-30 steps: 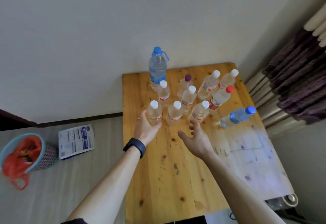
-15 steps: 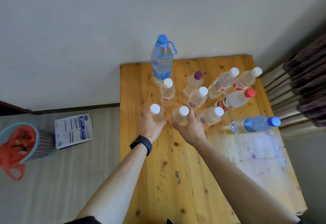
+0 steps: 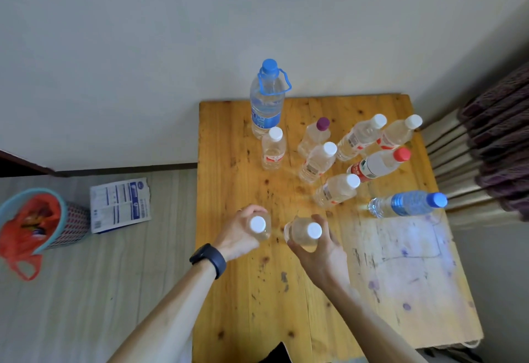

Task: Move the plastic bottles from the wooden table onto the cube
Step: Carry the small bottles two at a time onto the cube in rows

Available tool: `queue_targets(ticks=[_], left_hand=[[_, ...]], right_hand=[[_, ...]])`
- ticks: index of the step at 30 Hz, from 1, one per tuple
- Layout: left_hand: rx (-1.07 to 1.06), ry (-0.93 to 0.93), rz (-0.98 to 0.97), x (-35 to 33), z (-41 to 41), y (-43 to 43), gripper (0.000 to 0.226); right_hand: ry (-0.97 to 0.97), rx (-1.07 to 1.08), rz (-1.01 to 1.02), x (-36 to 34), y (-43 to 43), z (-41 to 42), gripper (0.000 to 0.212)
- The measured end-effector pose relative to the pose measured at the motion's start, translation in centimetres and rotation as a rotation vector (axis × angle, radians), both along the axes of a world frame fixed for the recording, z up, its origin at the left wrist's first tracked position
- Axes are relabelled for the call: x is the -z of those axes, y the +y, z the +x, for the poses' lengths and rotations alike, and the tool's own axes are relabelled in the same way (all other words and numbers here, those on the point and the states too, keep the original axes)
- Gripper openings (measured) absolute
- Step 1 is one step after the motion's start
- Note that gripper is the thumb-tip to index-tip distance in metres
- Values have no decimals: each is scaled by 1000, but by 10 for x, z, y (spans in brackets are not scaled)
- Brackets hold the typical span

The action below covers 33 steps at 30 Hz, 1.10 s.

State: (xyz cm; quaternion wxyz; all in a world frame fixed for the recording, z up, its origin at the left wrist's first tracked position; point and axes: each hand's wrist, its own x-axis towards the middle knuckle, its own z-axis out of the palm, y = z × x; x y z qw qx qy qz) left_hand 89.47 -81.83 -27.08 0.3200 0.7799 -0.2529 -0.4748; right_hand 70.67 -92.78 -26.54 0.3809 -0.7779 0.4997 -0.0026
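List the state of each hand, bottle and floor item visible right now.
Left hand: gripping left white-capped bottle.
Left white-capped bottle: capped, held.
Right hand: gripping right white-capped bottle.
Right white-capped bottle: capped, held.
Large blue-capped bottle: capped, upright on wooden table.
Purple-capped bottle: capped, upright.
Red-capped bottle: capped, upright.
Small blue-capped bottle: capped, upright.
Five other white-capped bottles: capped, upright.
Basket: on floor, holds orange bag.

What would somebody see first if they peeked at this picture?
The crowd of plastic bottles at the far end of the wooden table, with the tall blue-capped bottle towering at the back by the wall. Nearer, the left grip holds a white-capped bottle and the right grip holds a second white-capped bottle. The orange-red bag in a basket on the floor, far left, pops out too.
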Motion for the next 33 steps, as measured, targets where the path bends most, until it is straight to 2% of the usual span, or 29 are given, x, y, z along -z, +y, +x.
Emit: queue_targets(ticks=[4,7,12,15,17,20,27,33], left_hand=[[-138,-2,-90,1,-12,2,85],[-257,-12,-146,2,-25,5,90],[-463,-90,-211,3,-42,-6,76],[-533,-135,-162,5,-48,-15,59],[-526,-159,-135,8,-49,-16,46],[-490,-163,-132,11,-47,-14,38],[-369,-211,-78,-1,-45,-12,34],[-142,-176,-26,-20,-67,-16,27]], right_hand=[[-21,-23,0,3,-1,-3,87],[-111,-44,32,2,-9,1,100],[-164,65,207,2,-18,14,81],[-155,111,289,1,-20,23,60],[-159,123,300,1,-20,25,46],[-177,155,287,4,-15,21,39],[-195,265,287,-3,-6,4,37],[-249,534,335,-19,2,-58,38]])
